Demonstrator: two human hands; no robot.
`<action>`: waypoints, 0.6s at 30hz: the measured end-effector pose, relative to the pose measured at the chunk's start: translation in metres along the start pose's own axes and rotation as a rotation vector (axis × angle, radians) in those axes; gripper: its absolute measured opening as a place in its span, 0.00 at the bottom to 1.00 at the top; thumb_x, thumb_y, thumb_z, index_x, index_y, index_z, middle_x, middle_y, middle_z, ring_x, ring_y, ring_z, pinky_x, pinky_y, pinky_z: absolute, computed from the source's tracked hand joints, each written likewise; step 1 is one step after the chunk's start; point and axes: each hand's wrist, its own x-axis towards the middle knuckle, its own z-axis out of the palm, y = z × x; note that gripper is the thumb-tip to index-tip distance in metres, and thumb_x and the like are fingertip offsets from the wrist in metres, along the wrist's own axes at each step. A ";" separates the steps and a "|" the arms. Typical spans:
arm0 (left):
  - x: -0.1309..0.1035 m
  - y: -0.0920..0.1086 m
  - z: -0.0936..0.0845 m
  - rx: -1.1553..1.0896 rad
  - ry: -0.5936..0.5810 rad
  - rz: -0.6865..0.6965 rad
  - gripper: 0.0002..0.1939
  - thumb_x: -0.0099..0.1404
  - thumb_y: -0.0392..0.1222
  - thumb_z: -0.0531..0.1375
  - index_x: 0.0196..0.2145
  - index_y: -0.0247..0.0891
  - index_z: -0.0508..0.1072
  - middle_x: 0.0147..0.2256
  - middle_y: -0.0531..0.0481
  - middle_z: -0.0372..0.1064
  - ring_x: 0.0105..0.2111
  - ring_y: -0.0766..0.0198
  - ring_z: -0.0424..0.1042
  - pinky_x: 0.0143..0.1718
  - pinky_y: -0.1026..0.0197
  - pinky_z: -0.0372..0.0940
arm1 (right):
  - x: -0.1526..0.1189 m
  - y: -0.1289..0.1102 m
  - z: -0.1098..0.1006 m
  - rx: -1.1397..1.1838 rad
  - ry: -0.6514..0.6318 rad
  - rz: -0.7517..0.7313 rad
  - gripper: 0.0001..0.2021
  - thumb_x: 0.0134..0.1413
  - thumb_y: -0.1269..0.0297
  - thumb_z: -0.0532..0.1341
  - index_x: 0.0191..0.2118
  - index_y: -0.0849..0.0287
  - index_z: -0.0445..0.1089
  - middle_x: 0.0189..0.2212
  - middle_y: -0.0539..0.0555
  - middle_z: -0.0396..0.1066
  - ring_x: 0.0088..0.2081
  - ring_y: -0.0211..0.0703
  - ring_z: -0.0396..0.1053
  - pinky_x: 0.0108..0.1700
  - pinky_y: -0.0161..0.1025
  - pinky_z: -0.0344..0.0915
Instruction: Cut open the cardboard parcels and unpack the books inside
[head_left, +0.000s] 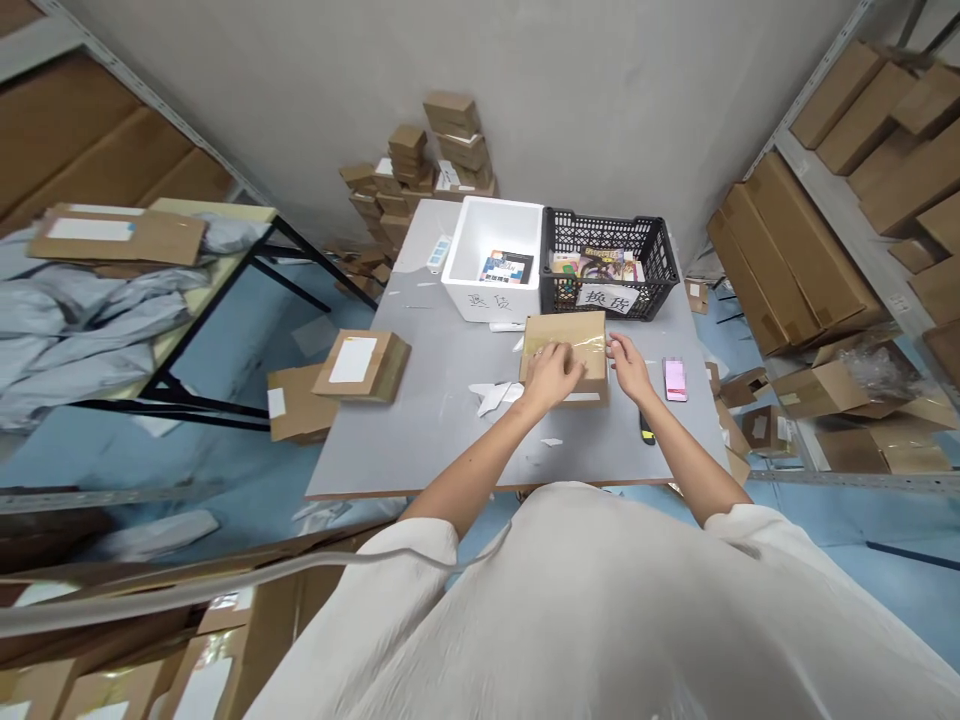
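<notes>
A taped cardboard box (577, 328) sits on the grey table (442, 440) in front of me. My left hand (551, 372) lies on the top of this box near its front left part, fingers spread and bent over the cardboard. Beside the box's right side is my right hand (630, 368), its fingers apart and their tips close to the edge; whether they touch it I cannot tell. Clear tape shines across the box top. Torn white paper (495, 397) lies to the left of the box. A black and yellow tool (646, 430) is near my right forearm.
Behind the box stand a white foam bin (491, 305) and a black plastic crate (660, 290) holding books. Another carton (360, 365) sits at the table's left edge. A phone (675, 380) lies at the right. Shelves with cartons (795, 260) flank the right side.
</notes>
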 end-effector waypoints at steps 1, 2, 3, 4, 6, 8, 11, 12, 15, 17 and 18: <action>0.000 -0.003 -0.005 0.004 0.007 -0.033 0.21 0.76 0.57 0.66 0.60 0.45 0.77 0.61 0.36 0.75 0.64 0.37 0.71 0.69 0.39 0.65 | 0.000 -0.006 0.007 0.016 -0.032 -0.021 0.40 0.72 0.27 0.51 0.73 0.50 0.71 0.68 0.62 0.77 0.63 0.58 0.78 0.65 0.59 0.76; 0.000 -0.007 -0.011 0.006 0.012 -0.063 0.24 0.74 0.60 0.67 0.60 0.45 0.76 0.63 0.36 0.73 0.64 0.36 0.71 0.69 0.39 0.65 | 0.000 -0.011 0.015 0.038 -0.066 -0.044 0.41 0.71 0.25 0.51 0.73 0.50 0.71 0.69 0.62 0.76 0.64 0.59 0.77 0.65 0.59 0.76; 0.000 -0.011 -0.016 0.005 0.016 -0.091 0.27 0.72 0.63 0.69 0.59 0.45 0.75 0.63 0.35 0.72 0.65 0.34 0.70 0.69 0.38 0.65 | 0.001 -0.015 0.023 0.067 -0.102 -0.066 0.42 0.71 0.25 0.52 0.73 0.50 0.71 0.70 0.62 0.76 0.65 0.60 0.77 0.65 0.59 0.76; 0.001 -0.015 -0.022 0.002 0.022 -0.119 0.30 0.70 0.65 0.70 0.59 0.44 0.74 0.64 0.35 0.71 0.65 0.33 0.69 0.68 0.38 0.65 | 0.002 -0.018 0.031 0.098 -0.137 -0.086 0.42 0.70 0.24 0.53 0.73 0.50 0.71 0.70 0.62 0.75 0.65 0.60 0.77 0.65 0.58 0.76; 0.001 -0.027 -0.034 -0.006 0.040 -0.192 0.31 0.68 0.65 0.72 0.57 0.43 0.73 0.62 0.35 0.70 0.64 0.33 0.69 0.67 0.38 0.66 | 0.005 -0.021 0.046 0.150 -0.195 -0.109 0.42 0.69 0.24 0.56 0.72 0.50 0.72 0.69 0.62 0.75 0.65 0.60 0.77 0.63 0.57 0.78; 0.000 -0.041 -0.049 -0.015 0.056 -0.276 0.27 0.69 0.62 0.71 0.54 0.44 0.72 0.59 0.36 0.71 0.62 0.35 0.71 0.66 0.39 0.67 | 0.009 -0.016 0.057 0.144 -0.206 -0.096 0.39 0.68 0.28 0.59 0.70 0.51 0.75 0.68 0.61 0.76 0.64 0.59 0.77 0.64 0.56 0.77; -0.006 -0.064 -0.072 -0.038 0.049 -0.324 0.20 0.71 0.59 0.69 0.50 0.46 0.72 0.57 0.40 0.71 0.60 0.41 0.73 0.63 0.42 0.69 | 0.012 0.002 0.065 0.012 -0.094 0.006 0.29 0.66 0.39 0.64 0.62 0.53 0.79 0.66 0.63 0.76 0.63 0.58 0.76 0.69 0.58 0.73; -0.009 -0.071 -0.080 -0.040 0.049 -0.321 0.18 0.72 0.58 0.69 0.49 0.47 0.72 0.57 0.41 0.71 0.60 0.42 0.73 0.63 0.43 0.69 | 0.011 0.009 0.066 -0.043 -0.046 0.059 0.26 0.64 0.44 0.65 0.59 0.55 0.80 0.65 0.64 0.76 0.63 0.59 0.76 0.71 0.60 0.71; -0.018 -0.091 -0.097 -0.056 0.061 -0.335 0.15 0.72 0.56 0.68 0.48 0.47 0.74 0.57 0.42 0.73 0.60 0.44 0.74 0.62 0.46 0.70 | 0.005 0.030 0.069 -0.191 0.044 0.174 0.20 0.57 0.53 0.66 0.53 0.55 0.81 0.62 0.64 0.77 0.68 0.62 0.70 0.76 0.63 0.64; -0.023 -0.102 -0.105 -0.093 0.058 -0.379 0.14 0.72 0.55 0.68 0.48 0.46 0.75 0.56 0.43 0.76 0.57 0.47 0.77 0.60 0.48 0.72 | 0.001 0.040 0.073 -0.221 0.061 0.225 0.20 0.55 0.55 0.66 0.52 0.55 0.80 0.61 0.65 0.78 0.69 0.62 0.70 0.76 0.63 0.63; -0.024 -0.108 -0.108 -0.111 0.052 -0.400 0.15 0.72 0.54 0.68 0.49 0.45 0.75 0.56 0.43 0.78 0.55 0.48 0.78 0.58 0.49 0.73 | 0.000 0.043 0.077 -0.214 0.062 0.246 0.20 0.55 0.54 0.65 0.52 0.55 0.79 0.60 0.64 0.78 0.68 0.62 0.71 0.75 0.63 0.64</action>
